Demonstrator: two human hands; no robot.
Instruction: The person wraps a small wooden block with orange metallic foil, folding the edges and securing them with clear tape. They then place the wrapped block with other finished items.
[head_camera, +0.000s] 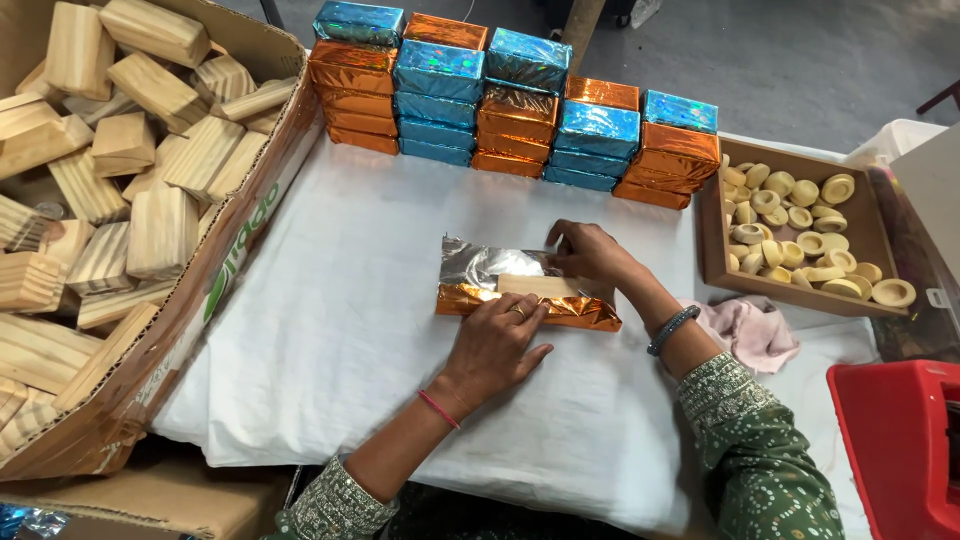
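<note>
While hands (500, 335) (590, 252) fold foil (480, 268) | wrapped stack (510, 100) behind | tray (712, 250) right

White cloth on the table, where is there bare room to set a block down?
Free: the cloth between the cardboard box and the foil sheet, and the strip below the wrapped stacks. Crowded: the middle, under both hands, and the right by the tray and pink rag.

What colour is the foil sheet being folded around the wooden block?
The foil sheet is shiny orange outside and silver inside, shown best in the head view, the only one.
</note>
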